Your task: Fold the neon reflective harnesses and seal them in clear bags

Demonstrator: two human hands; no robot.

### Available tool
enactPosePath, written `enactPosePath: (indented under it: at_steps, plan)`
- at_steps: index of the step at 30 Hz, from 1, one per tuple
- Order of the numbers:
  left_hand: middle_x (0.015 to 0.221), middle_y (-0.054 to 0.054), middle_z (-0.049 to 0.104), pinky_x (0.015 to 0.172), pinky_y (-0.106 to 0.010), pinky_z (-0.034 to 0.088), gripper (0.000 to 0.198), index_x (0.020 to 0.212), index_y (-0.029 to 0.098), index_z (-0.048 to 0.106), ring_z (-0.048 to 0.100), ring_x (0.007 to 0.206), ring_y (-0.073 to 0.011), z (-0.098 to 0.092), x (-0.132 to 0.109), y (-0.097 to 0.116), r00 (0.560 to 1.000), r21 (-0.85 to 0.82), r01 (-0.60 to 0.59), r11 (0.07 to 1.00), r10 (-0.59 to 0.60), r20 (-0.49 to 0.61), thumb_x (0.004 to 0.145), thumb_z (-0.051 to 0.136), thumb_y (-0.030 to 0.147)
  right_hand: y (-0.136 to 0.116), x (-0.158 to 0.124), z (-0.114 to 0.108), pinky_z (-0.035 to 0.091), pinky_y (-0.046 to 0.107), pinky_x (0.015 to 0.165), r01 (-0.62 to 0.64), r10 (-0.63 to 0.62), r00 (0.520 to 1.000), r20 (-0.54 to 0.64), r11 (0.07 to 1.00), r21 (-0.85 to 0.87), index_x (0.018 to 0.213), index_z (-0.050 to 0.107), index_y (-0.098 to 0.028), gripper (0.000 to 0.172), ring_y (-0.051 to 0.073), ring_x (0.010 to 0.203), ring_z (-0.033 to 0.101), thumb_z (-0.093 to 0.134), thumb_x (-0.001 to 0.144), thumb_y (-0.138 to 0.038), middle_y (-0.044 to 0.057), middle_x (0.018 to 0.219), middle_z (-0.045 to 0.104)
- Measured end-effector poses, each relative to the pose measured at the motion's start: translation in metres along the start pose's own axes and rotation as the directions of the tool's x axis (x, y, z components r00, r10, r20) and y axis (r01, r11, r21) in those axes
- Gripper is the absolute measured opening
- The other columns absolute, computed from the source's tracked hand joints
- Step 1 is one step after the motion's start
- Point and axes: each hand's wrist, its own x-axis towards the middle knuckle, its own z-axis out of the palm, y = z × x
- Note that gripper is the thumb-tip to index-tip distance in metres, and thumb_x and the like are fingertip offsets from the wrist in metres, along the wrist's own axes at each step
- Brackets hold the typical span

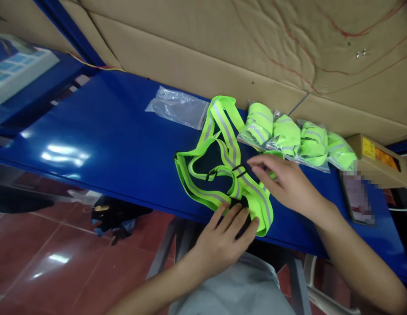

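A neon-yellow reflective vest (227, 127) made of elastic straps with grey stripes and black buckles lies loosely spread on the blue table. My left hand (223, 238) is at the table's front edge, fingers spread, with the fingertips at the near straps. On the right side of the vest is my right hand (285, 179), its thumb and forefinger slightly apart near a black buckle (239, 170). Whether those fingertips touch the strap I cannot tell. Behind the vest lies a clear zip bag (177, 107), flat and with nothing visible inside.
Several bagged neon-yellow strap bundles (284, 133) stand in a row along the cardboard backing (190, 57). To their right are a cardboard box (380, 159) and a phone (356, 197). The blue table (101, 131) stretches left; dark gloves (116, 216) show below its edge.
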Motion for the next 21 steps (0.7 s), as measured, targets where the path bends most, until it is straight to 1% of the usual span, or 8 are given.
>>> enactPosePath:
  at_steps: [2, 4, 5, 8, 11, 14, 17, 21]
  plan:
    - [0.128, -0.01, 0.071, 0.114, -0.049, 0.039, 0.037, 0.131, 0.018, 0.065, 0.062, 0.124, -0.0266, 0.004, -0.003, -0.001, 1.0, 0.01, 0.001, 1.0, -0.001, 0.018, 0.094, 0.067, 0.025, 0.005, -0.016, 0.004, 0.054, 0.039, 0.095, 0.025, -0.015, 0.993, 0.115, 0.996, -0.085, 0.123, 0.065, -0.021, 0.028, 0.025, 0.111, 0.069, 0.048, 0.107, -0.037, 0.009, 0.121, 0.073]
    - [0.12, -0.01, 0.073, 0.105, -0.047, 0.043, 0.033, 0.126, 0.018, 0.066, 0.065, 0.117, -0.026, 0.006, -0.004, -0.002, 0.999, 0.002, -0.037, 0.999, 0.037, -0.019, 0.093, 0.068, 0.024, 0.01, -0.027, 0.015, 0.052, 0.045, 0.101, 0.053, -0.015, 0.979, 0.202, 0.982, -0.183, 0.131, 0.062, -0.021, 0.033, 0.028, 0.118, 0.066, 0.053, 0.105, -0.04, 0.01, 0.129, 0.069]
    - [0.116, -0.009, 0.074, 0.101, -0.046, 0.044, 0.03, 0.122, 0.019, 0.066, 0.066, 0.112, -0.0256, 0.005, -0.004, -0.002, 0.997, -0.002, -0.057, 0.998, 0.057, -0.044, 0.093, 0.068, 0.025, 0.012, -0.03, 0.022, 0.051, 0.047, 0.102, 0.057, -0.006, 0.977, 0.214, 0.971, -0.231, 0.133, 0.061, -0.021, 0.036, 0.03, 0.12, 0.065, 0.055, 0.104, -0.041, 0.011, 0.132, 0.068]
    - [0.104, -0.006, 0.075, 0.091, -0.042, 0.045, 0.019, 0.112, 0.02, 0.066, 0.067, 0.098, -0.0223, 0.0, -0.003, 0.002, 0.992, -0.01, -0.086, 0.996, 0.085, -0.097, 0.095, 0.067, 0.03, 0.014, -0.03, 0.039, 0.051, 0.047, 0.1, 0.031, 0.022, 0.987, 0.159, 0.945, -0.325, 0.137, 0.058, -0.019, 0.04, 0.031, 0.119, 0.064, 0.055, 0.104, -0.041, 0.013, 0.131, 0.065]
    - [0.093, -0.005, 0.073, 0.086, -0.039, 0.045, 0.02, 0.106, 0.019, 0.065, 0.067, 0.089, -0.02, -0.006, 0.0, 0.005, 0.989, -0.014, -0.079, 0.997, 0.076, -0.129, 0.099, 0.062, 0.037, 0.012, -0.023, 0.05, 0.052, 0.044, 0.094, -0.006, 0.043, 0.995, 0.089, 0.923, -0.386, 0.142, 0.053, -0.016, 0.049, 0.032, 0.112, 0.065, 0.053, 0.104, -0.046, 0.015, 0.125, 0.065]
    - [0.079, -0.002, 0.068, 0.073, -0.035, 0.042, 0.013, 0.103, 0.017, 0.062, 0.062, 0.073, -0.017, -0.01, 0.003, 0.008, 0.984, -0.045, -0.085, 0.995, 0.077, -0.162, 0.097, 0.065, 0.028, 0.01, -0.014, 0.057, 0.051, 0.043, 0.087, -0.04, 0.07, 0.997, 0.044, 0.875, -0.483, 0.143, 0.052, -0.013, 0.052, 0.032, 0.106, 0.065, 0.049, 0.106, -0.048, 0.017, 0.119, 0.066]
    - [0.07, 0.001, 0.062, 0.066, -0.034, 0.037, 0.007, 0.103, 0.016, 0.062, 0.055, 0.062, -0.0155, -0.01, 0.008, 0.01, 0.994, -0.028, -0.036, 0.999, 0.033, -0.103, 0.096, 0.063, 0.018, 0.009, -0.007, 0.061, 0.048, 0.041, 0.083, -0.061, 0.082, 0.997, 0.01, 0.81, -0.583, 0.138, 0.056, -0.011, 0.047, 0.031, 0.099, 0.065, 0.045, 0.107, -0.045, 0.018, 0.115, 0.067]
    - [0.069, 0.001, 0.06, 0.067, -0.035, 0.036, 0.009, 0.104, 0.018, 0.061, 0.056, 0.064, -0.0168, -0.007, 0.019, 0.009, 0.997, 0.012, 0.069, 0.998, -0.069, -0.019, 0.101, 0.053, 0.015, 0.01, 0.002, 0.065, 0.044, 0.039, 0.079, -0.077, 0.055, 0.997, -0.054, 0.731, -0.678, 0.139, 0.054, -0.011, 0.043, 0.029, 0.095, 0.063, 0.044, 0.108, -0.04, 0.017, 0.109, 0.069]
